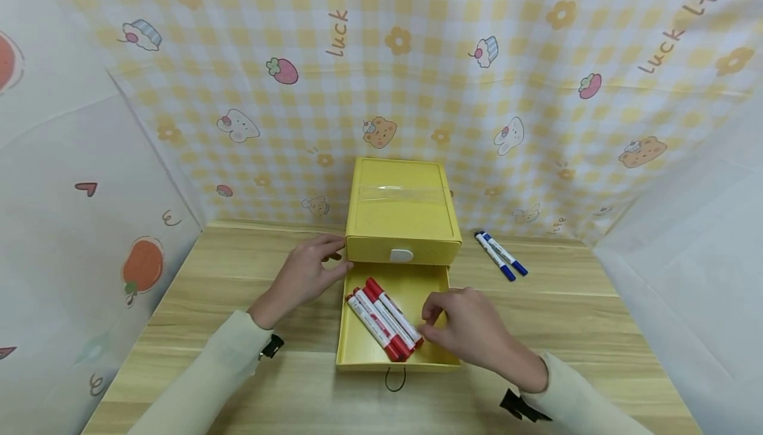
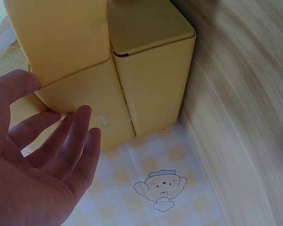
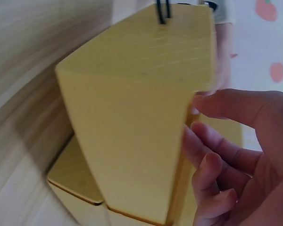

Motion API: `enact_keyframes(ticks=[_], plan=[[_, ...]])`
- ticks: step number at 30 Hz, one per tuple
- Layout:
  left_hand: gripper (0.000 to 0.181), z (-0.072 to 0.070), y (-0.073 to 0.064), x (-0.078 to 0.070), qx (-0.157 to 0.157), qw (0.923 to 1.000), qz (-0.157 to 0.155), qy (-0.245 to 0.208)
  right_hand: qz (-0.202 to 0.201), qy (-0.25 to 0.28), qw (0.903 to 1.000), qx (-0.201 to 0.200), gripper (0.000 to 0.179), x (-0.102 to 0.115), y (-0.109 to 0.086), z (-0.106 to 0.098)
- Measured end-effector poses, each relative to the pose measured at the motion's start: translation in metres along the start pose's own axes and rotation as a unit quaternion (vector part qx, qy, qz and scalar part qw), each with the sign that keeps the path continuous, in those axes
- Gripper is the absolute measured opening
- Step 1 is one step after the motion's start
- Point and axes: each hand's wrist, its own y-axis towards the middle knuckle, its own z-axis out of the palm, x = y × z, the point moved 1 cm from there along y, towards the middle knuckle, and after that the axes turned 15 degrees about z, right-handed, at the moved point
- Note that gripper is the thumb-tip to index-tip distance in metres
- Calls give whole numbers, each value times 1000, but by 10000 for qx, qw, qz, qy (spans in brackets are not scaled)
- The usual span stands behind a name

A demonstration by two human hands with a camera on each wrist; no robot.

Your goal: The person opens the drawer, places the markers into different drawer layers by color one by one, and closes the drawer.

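A yellow two-tier drawer box (image 1: 401, 206) has its lower drawer (image 1: 420, 283) pulled out toward me. Several markers (image 1: 386, 319) with red caps lie side by side in that drawer, slanting across it. My left hand (image 1: 304, 276) is at the box's left front corner, its thumb (image 2: 23, 84) right at the edge and the other fingers along the side wall. Over the drawer's right rim, my right hand (image 1: 471, 326) has loosely bent fingers (image 3: 207, 174) beside the wall, with nothing seen between them. Its thumb and forefinger are close to the markers in the head view.
Two blue-capped markers (image 1: 501, 255) lie on the wooden table (image 1: 566, 329), right of the box. A black cord loop (image 1: 395, 380) hangs from the drawer front, and a white tab (image 1: 402, 255) marks the upper drawer. Behind the box hangs a yellow checked cloth (image 1: 417, 91).
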Motion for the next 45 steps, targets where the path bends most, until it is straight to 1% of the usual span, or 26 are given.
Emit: enact_keyframes(ticks=[2, 5, 9, 12, 16, 18, 19, 21, 23, 26, 29, 35, 39, 45], plan=[[44, 0, 0, 0, -11, 10000, 14, -17, -56, 118, 9998, -180, 19, 2, -7, -4], [44, 1, 0, 1, -33, 10000, 16, -38, -284, 229, 9983, -464, 19, 5, -18, -8], [44, 1, 0, 1, -79, 9999, 34, -80, -761, 434, 9928, -811, 22, 7, -32, -6], [45, 1, 0, 1, -98, 9999, 37, -131, -1180, 618, 9858, -1026, 24, 6, -42, 0], [46, 2, -1, 2, -114, 9998, 11, -167, -1773, 789, 9742, -1148, 11, 6, -53, 11], [46, 3, -1, 2, -154, 9997, -12, -178, -1995, 760, 9704, -1133, 9, 7, -57, 17], [46, 4, -2, 3, -182, 9997, -17, -183, -2050, 723, 9699, -1099, 10, 8, -59, 20], [46, 5, -4, 3, -253, 9995, -32, -206, -2118, 586, 9702, -1020, 15, 11, -62, 26], [45, 6, -5, 3, -325, 9992, -48, -238, -2103, 409, 9728, -879, 23, 14, -65, 31], [44, 8, -7, 3, -442, 9984, -56, -350, -2120, 114, 9749, -669, 25, 17, -69, 39], [42, 9, -9, 3, -568, 9973, -70, -469, -2166, -162, 9748, -516, 24, 19, -69, 46], [41, 11, -13, 3, -714, 9951, 28, -678, -2095, -417, 9764, -311, 31, 19, -69, 56], [40, 12, -14, 3, -724, 9946, 50, -740, -2125, -575, 9743, -468, 32, 17, -68, 62], [40, 13, -14, 3, -658, 9952, 5, -719, -2034, -630, 9748, -666, 33, 15, -67, 68]])
